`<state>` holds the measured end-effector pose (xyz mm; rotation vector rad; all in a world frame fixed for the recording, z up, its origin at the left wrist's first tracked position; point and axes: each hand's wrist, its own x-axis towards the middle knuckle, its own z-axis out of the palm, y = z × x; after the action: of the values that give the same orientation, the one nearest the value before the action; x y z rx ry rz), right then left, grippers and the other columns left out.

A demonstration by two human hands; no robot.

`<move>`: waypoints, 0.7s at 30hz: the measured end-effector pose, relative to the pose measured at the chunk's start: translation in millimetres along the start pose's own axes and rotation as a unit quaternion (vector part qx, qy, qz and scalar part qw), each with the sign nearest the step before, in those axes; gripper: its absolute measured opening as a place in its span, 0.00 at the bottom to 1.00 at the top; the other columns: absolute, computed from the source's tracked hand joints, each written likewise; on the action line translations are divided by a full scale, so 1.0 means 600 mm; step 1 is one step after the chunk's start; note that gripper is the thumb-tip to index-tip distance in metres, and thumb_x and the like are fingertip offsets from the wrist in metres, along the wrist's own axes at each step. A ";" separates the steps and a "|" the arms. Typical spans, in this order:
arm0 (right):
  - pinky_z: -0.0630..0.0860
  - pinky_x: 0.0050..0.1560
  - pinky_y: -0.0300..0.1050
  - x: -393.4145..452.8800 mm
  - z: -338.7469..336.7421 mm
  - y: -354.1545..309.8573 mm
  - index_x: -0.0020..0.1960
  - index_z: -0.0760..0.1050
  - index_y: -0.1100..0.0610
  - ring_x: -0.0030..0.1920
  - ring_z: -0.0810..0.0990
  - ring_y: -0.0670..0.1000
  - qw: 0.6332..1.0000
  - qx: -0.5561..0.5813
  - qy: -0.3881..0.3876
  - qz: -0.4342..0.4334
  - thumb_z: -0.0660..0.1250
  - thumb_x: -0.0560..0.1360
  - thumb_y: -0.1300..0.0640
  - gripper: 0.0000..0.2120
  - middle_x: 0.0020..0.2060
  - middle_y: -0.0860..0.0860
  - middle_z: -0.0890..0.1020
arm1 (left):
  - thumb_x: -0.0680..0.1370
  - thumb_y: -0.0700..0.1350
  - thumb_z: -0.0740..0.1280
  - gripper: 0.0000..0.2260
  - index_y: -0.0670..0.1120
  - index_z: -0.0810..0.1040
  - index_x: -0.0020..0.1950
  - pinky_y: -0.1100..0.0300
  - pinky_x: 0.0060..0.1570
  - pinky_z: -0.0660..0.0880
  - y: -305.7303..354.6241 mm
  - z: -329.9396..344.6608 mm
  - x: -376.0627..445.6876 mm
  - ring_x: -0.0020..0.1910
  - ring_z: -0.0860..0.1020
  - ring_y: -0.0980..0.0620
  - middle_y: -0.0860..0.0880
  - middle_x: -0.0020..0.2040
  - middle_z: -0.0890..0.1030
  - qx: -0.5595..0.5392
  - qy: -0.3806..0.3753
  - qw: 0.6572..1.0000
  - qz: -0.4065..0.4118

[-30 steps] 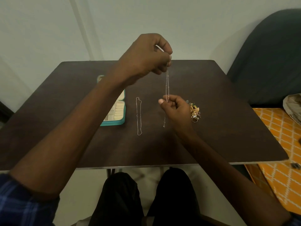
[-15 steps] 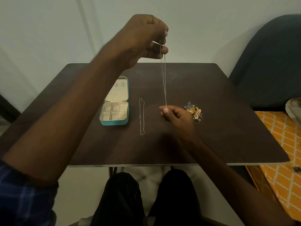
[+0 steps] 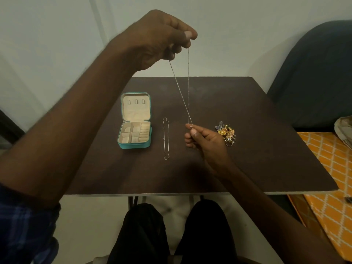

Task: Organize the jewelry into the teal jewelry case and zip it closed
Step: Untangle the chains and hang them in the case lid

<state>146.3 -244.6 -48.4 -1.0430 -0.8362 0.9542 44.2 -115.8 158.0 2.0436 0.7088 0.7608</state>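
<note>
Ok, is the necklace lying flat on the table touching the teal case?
Apart. The head view shows a strip of bare dark table between the flat necklace and the right wall of the teal case.

Dark brown table [image 3: 266,149], square top, pale edge strip along near side. Thin dark legs [image 3: 133,200] visible under near edge. Plain off-white wall [image 3: 57,35] behind. Dark blue-grey upholstered seat [image 3: 314,73] at right, just beside table. Orange fabric w/ white lattice pattern [image 3: 327,168] lower right; a pale grey cloth item [image 3: 344,130] at frame edge above it, partly cut off.
</note>
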 end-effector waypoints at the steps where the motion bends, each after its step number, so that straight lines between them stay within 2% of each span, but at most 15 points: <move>1: 0.76 0.41 0.35 0.000 0.000 0.001 0.52 0.78 0.55 0.37 0.78 0.45 1.000 -0.009 0.001 -0.003 0.61 0.77 0.65 0.10 0.34 0.48 0.83 | 0.78 0.42 0.63 0.06 0.47 0.80 0.50 0.67 0.37 0.74 0.001 0.001 0.000 0.32 0.75 0.61 0.51 0.40 0.79 -0.001 -0.003 1.000 0.002; 6: 0.76 0.40 0.34 0.003 0.001 -0.006 0.55 0.77 0.57 0.38 0.78 0.44 0.999 -0.041 0.007 -0.013 0.64 0.75 0.67 0.11 0.38 0.49 0.83 | 0.78 0.42 0.63 0.07 0.45 0.80 0.52 0.66 0.38 0.74 0.014 0.011 -0.004 0.34 0.75 0.60 0.51 0.41 0.80 0.008 -0.027 0.999 0.028; 13: 0.76 0.38 0.36 0.014 0.006 -0.022 0.48 0.78 0.56 0.35 0.78 0.44 0.999 -0.041 0.005 -0.024 0.64 0.75 0.67 0.08 0.35 0.48 0.81 | 0.79 0.43 0.62 0.08 0.45 0.79 0.55 0.69 0.39 0.75 0.041 0.007 -0.005 0.36 0.76 0.60 0.52 0.42 0.79 0.034 -0.040 0.996 0.067; 21: 0.77 0.38 0.36 0.015 0.017 -0.029 0.48 0.78 0.57 0.38 0.80 0.44 0.999 0.031 0.011 -0.002 0.64 0.76 0.64 0.06 0.37 0.48 0.84 | 0.80 0.45 0.61 0.08 0.47 0.77 0.56 0.71 0.40 0.74 0.054 -0.013 -0.006 0.35 0.78 0.64 0.53 0.42 0.78 0.067 -0.032 0.992 0.099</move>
<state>144.4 -236.9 -28.2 -0.9966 -0.7851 0.9578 42.9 -130.8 188.3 2.2746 0.5376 0.7722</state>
